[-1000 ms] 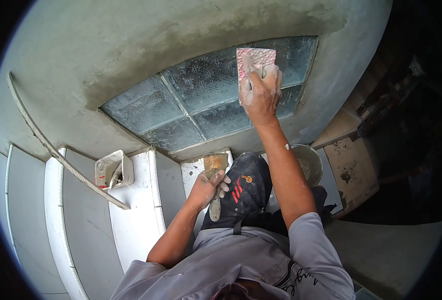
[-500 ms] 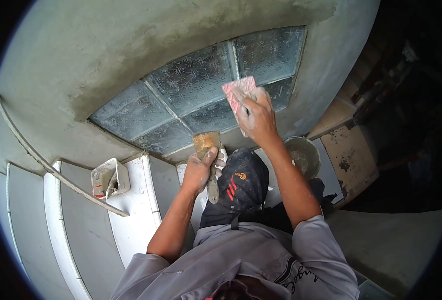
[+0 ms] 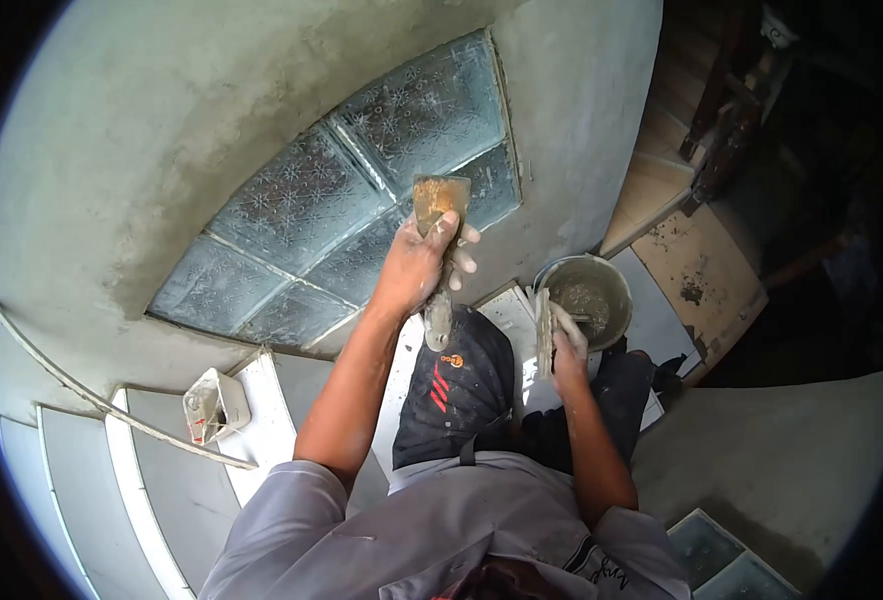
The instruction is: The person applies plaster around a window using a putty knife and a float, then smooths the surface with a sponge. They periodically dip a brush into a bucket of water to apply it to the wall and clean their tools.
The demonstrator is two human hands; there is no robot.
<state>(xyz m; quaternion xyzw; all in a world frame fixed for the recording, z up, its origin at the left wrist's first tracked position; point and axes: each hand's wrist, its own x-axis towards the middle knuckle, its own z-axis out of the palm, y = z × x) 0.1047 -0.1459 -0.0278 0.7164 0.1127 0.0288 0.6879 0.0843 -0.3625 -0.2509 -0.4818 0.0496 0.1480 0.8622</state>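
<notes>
My left hand (image 3: 424,258) is closed round the handle of a putty knife (image 3: 442,200), whose rusty, mortar-stained blade points up in front of the glass block window (image 3: 302,205). The thumb presses near the base of the blade and the other fingertips show beside the handle. Lower right, my right hand (image 3: 570,345) grips a flat hand float (image 3: 545,335), now seen almost edge-on. The float is at the left rim of a bucket (image 3: 622,310) with grey, wet-looking mix inside. Pale dust coats the fingers of both hands.
A curved grey plastered wall (image 3: 202,110) surrounds the window. White-edged steps (image 3: 177,480) descend on the left, with a square white container (image 3: 237,400) on one and a thin curved strip (image 3: 82,325) across them. A mortar-spotted board (image 3: 707,280) lies beyond the bucket.
My right hand has brought the float down from the window to the bucket, turning it edge-on. My left hand has risen with the putty knife in front of the glass. The view has shifted.
</notes>
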